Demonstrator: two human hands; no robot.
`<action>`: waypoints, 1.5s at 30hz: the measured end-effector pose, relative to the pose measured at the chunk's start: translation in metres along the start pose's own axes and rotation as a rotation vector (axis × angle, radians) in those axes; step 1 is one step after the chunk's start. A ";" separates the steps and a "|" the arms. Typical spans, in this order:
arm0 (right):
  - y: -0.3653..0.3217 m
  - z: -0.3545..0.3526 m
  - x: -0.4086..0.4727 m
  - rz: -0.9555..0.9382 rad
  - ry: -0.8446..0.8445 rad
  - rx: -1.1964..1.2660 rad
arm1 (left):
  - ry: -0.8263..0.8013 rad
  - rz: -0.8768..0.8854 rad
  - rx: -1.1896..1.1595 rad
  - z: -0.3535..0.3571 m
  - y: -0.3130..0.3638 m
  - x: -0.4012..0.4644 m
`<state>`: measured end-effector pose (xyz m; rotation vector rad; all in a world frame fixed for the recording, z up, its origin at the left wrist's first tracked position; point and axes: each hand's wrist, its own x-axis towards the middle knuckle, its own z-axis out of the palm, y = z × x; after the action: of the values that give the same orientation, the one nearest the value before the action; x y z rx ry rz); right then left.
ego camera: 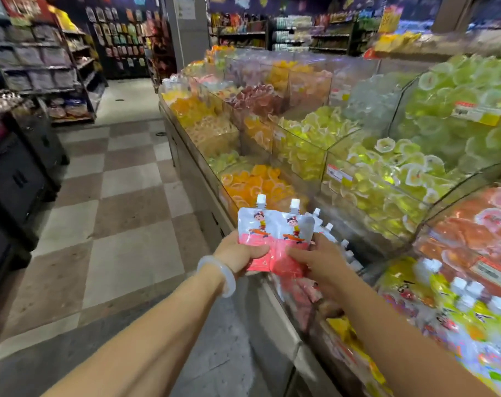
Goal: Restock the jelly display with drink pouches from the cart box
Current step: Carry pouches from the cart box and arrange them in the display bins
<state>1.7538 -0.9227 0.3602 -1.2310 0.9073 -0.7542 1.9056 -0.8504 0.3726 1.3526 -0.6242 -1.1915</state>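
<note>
Two pink-and-white drink pouches point(275, 233) with white spouts and a cartoon figure stand upright side by side at the display's front edge. My left hand point(237, 253) grips the left pouch at its pink bottom. My right hand point(320, 262) holds the bottom of the right pouch. Behind them, more pouches of the same kind point(329, 230) stand in a clear bin of the jelly display point(203, 167). The cart box is out of view.
Clear bins hold orange point(257, 181), yellow-green point(386, 173) and pink point(478, 222) jelly cups. Yellow pouches point(458, 305) fill the near right bin. A checkered aisle floor point(114, 210) runs on the left, with dark shelves point(20, 167) beyond it.
</note>
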 end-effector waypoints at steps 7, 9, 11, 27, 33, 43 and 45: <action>-0.020 -0.013 0.089 0.004 0.159 0.015 | -0.101 -0.025 0.120 0.019 0.035 0.113; -0.017 -0.023 0.101 0.013 0.231 0.003 | -0.163 -0.056 0.168 0.029 0.033 0.140; -0.010 -0.033 0.107 0.028 0.305 0.019 | -0.252 -0.095 0.232 0.039 0.023 0.163; 0.078 0.003 0.141 0.446 1.044 -0.170 | -0.723 -0.323 1.119 0.055 -0.021 0.269; 0.072 0.020 0.139 0.597 0.912 -0.752 | -0.886 -0.065 1.701 0.051 -0.019 0.261; 0.059 0.036 0.152 0.711 0.736 -0.864 | -0.929 0.079 1.590 0.044 -0.013 0.256; 0.056 0.031 0.150 0.620 0.908 -0.393 | -0.968 0.136 1.542 0.045 -0.013 0.251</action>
<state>1.8504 -1.0296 0.2831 -0.8086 2.1441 -0.6249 1.9472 -1.0915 0.2986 1.7334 -2.6487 -1.1603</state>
